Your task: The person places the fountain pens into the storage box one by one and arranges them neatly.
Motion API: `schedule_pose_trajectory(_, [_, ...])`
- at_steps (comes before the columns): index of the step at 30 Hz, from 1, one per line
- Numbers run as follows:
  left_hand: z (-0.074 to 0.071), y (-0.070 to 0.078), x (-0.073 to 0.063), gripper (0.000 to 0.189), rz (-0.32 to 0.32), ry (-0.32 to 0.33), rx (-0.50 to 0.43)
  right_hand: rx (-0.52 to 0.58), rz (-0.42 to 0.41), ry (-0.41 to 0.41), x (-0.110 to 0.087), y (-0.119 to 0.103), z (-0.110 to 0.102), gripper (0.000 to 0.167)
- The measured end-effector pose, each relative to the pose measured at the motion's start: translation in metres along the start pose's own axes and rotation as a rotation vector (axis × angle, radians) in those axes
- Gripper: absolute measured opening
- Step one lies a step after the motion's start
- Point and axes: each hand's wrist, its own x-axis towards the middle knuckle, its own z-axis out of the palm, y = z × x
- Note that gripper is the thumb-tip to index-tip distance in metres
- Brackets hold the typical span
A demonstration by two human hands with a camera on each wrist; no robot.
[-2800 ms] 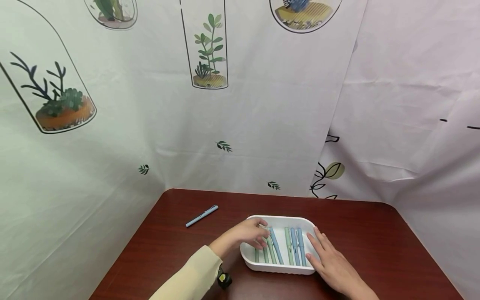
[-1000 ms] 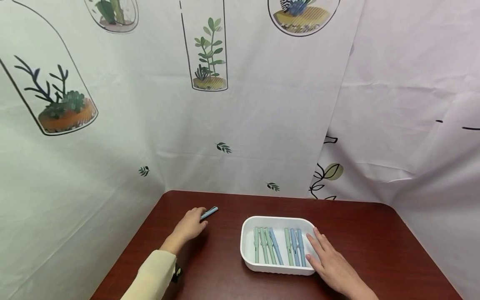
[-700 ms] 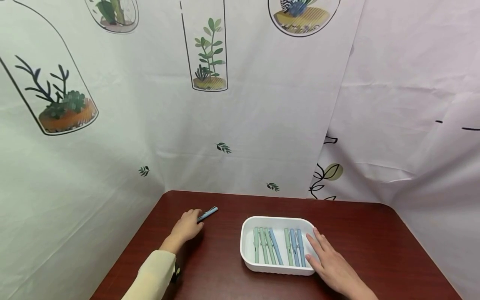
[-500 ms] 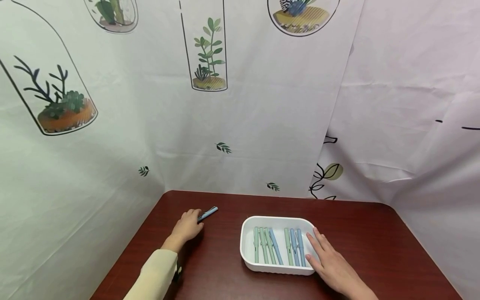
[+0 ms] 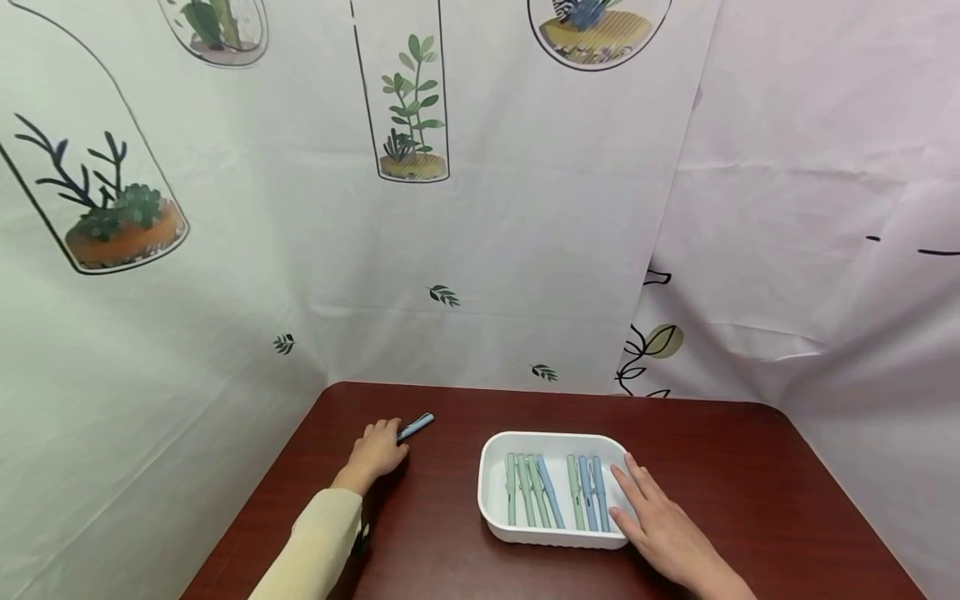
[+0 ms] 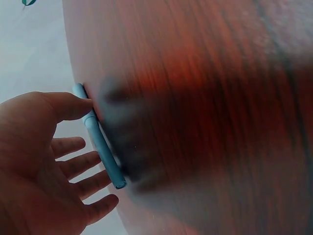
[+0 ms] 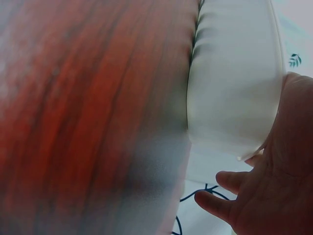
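At the far left of the table, my left hand (image 5: 377, 450) reaches over the lower half of a light blue pen (image 5: 416, 426), which lies slanted on the wood. In the left wrist view my thumb tip touches the pen (image 6: 103, 152) while the fingers (image 6: 83, 165) extend, fairly straight and spread, toward its other side. A white tray (image 5: 553, 540) holds green pens (image 5: 512, 492) and blue pens (image 5: 588, 492) in two groups. Resting against the tray's right side is my right hand (image 5: 667, 529), fingers spread. The right wrist view shows that hand (image 7: 279, 181) beside the tray's outer wall.
The dark red wooden table (image 5: 450, 567) reaches back to a white curtain (image 5: 510, 250) printed with plants in glass jars. More curtain hangs along the left and right sides. Between the loose pen and the tray lies bare wood.
My left hand has left the tray and gone left to the lone blue pen, then stayed nearly still over it. The right hand, the tray and the pens in it keep their places.
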Motion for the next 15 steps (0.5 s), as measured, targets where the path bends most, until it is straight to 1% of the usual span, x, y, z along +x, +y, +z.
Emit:
schedule_pose_trajectory(8, [0.0018, 0.0009, 0.0057, 0.049, -0.012, 0.011, 0.018, -0.003, -0.002, 0.01, 0.0006, -0.0013, -0.0004, 0.063])
schedule_pose_trajectory(15, [0.0039, 0.0013, 0.0047, 0.036, -0.004, 0.029, 0.041, -0.002, -0.002, 0.009, 0.0, -0.0014, -0.0004, 0.063])
